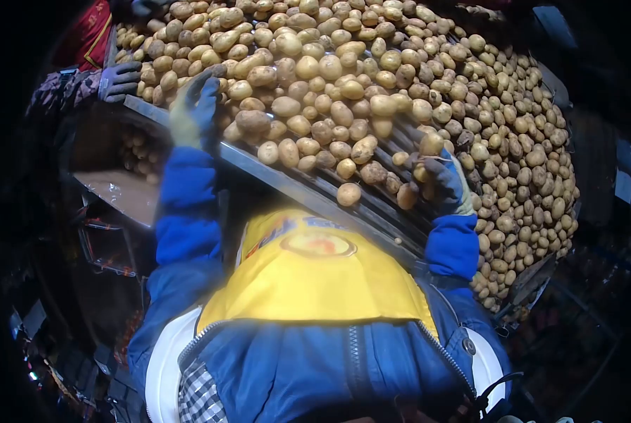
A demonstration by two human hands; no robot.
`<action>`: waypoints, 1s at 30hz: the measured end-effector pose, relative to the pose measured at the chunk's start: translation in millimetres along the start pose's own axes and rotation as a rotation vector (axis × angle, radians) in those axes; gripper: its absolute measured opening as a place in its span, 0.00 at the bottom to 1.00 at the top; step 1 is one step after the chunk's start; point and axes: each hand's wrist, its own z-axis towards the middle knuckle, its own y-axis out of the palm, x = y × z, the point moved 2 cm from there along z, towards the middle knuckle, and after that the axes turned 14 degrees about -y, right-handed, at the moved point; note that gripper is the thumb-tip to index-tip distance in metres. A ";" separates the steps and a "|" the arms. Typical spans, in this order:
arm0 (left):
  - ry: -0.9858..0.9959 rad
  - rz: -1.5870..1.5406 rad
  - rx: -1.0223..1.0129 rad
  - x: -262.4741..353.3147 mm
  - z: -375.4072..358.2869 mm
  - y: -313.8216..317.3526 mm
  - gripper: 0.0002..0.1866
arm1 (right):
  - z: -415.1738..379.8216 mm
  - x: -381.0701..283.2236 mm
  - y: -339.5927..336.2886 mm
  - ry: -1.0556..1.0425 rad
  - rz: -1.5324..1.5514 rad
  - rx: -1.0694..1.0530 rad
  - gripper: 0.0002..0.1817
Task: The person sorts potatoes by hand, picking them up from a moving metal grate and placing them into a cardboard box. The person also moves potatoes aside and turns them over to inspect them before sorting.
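A heap of potatoes covers dark slatted bars in front of me. My left hand, in a blue glove with a pale cuff, reaches over the left part of the metal rail. Its fingers are apart and extend to the edge of the heap, with no potato visibly gripped. Over the bars on the right is my gloved right hand. Its fingers curl around a potato, partly hidden by the glove. Another potato lies right against those fingers.
A metal rail runs diagonally between my body and the potatoes. At upper left, a co-worker's gloved hand rests by the heap, near a red garment. Below it, more potatoes lie in a dim chute. My yellow apron is close to the rail.
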 end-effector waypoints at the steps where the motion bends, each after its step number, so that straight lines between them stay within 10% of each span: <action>1: 0.026 0.026 0.020 1.1 -0.1 0.3 0.18 | -4.4 11.5 1.6 -0.008 0.241 0.029 0.33; 6: -0.017 -0.015 0.033 10.2 -8.7 7.9 0.17 | 12.0 44.8 1.8 0.010 0.705 0.158 0.30; 9: -0.008 -0.032 0.037 16.0 -14.9 13.1 0.17 | 7.7 41.0 -15.3 -0.072 0.040 0.113 0.24; 15: -0.061 -0.092 0.016 28.0 -21.9 19.7 0.18 | -3.4 14.1 -68.7 -0.155 0.016 0.510 0.25; 18: -0.046 -0.074 0.031 24.6 -21.0 19.2 0.17 | 5.5 15.7 -119.6 -0.137 -0.478 0.552 0.30; 30: -0.015 -0.002 0.022 27.0 -22.4 16.8 0.17 | 45.2 33.6 -145.2 -0.089 -0.961 0.237 0.24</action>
